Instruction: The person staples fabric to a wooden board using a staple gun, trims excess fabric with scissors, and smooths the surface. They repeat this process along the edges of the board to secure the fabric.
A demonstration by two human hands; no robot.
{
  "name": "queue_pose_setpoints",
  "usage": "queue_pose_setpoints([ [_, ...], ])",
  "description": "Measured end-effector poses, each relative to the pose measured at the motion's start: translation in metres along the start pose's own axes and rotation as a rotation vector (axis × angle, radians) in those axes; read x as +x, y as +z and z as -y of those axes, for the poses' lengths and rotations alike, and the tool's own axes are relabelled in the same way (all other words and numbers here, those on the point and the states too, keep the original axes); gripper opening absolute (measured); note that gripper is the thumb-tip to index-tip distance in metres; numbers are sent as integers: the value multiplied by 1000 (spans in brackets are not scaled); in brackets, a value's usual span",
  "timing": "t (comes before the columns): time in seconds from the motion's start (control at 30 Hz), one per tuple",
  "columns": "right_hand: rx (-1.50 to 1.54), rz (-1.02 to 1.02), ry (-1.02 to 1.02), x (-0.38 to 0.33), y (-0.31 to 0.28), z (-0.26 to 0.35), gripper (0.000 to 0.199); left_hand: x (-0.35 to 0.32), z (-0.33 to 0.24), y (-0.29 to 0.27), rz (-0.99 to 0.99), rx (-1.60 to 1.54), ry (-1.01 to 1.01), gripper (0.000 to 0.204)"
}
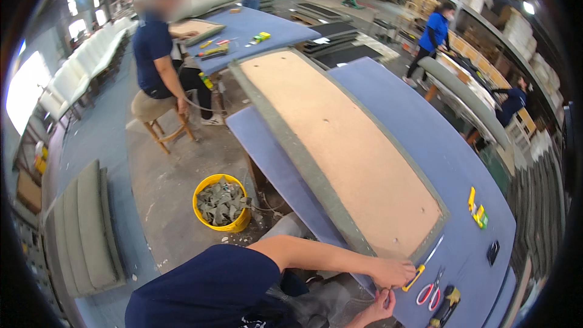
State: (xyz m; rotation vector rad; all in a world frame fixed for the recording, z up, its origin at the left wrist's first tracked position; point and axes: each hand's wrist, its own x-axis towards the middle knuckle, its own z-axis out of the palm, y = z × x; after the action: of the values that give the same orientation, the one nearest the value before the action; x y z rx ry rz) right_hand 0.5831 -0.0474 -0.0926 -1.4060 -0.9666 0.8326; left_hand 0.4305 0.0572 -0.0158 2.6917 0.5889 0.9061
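A long padded panel [340, 140] lies on the blue-topped table, its pale board side facing up and grey-green fabric wrapped round its border. At the panel's near corner, my left hand [393, 272] is closed, fingers curled down by the fabric edge. Just below it my right hand [375, 312] pinches with thumb and finger close to the left fingertips. Whatever lies between the fingers is too small to make out. Right beside my left hand rests a screwdriver-like tool [414, 278] with a yellow handle. Red-handled pliers [430, 293] and a black-and-yellow tool [447, 307] lie next to it.
A yellow bucket [243, 218] of fabric scraps stands on the floor to the left. Farther right on the blue table [480, 267] are a yellow-green tool [477, 209] and a small black object [493, 253]. A seated person [155, 54] works at another blue table [267, 24].
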Motion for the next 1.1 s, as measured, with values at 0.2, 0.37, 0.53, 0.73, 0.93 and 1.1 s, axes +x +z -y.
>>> queue_pose_setpoints([
  [0.2,83,24,67,2,-1,12,20,-16,13,8,-1,-281,-31,23],
  [0.37,94,40,67,6,-7,10,13,-20,4,-1,-12,-335,-10,18],
  [0.53,-367,275,-384,33,-40,38,20,-30,2,-6,24,-448,-63,18],
  [0.73,-1097,-368,-635,179,-158,0,40,-28,-3,-3,43,-382,-6,16],
  [0.93,-1275,-355,-213,230,-173,-16,51,-31,-3,4,26,-255,4,16],
  [1.1,-1193,-145,-625,293,-256,-54,58,-19,-1,1,39,-333,36,16],
])
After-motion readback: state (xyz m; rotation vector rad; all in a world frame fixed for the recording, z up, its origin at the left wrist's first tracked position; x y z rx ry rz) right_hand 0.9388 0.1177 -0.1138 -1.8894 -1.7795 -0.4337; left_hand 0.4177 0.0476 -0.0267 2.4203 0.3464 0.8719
